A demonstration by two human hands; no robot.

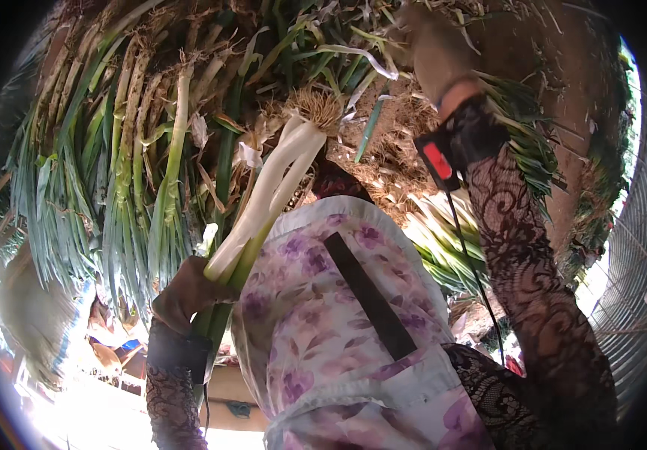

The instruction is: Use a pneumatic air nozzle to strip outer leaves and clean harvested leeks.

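Note:
My left hand (187, 292) is closed around a few green onions (272, 180) at the point where the white stalks turn green. They slant up across my lap, with their bushy brown roots (316, 109) at the far end. Two or so pale, smooth stalks show, and their leaves hang below my fist. Away at the upper right, my right hand (437, 56) reaches over the littered ground, apart from the held onions. Motion blur smears its fingers, so whether it holds anything cannot be made out.
Unpeeled green onions (121, 142) with dirty roots lie heaped on the left. Cleaner white-stalked onions (443, 229) lie right of my flowered apron (338, 292). Soil and trimmings (380, 142) cover the ground ahead. A cable (467, 255) hangs from the device (437, 161) on my right wrist.

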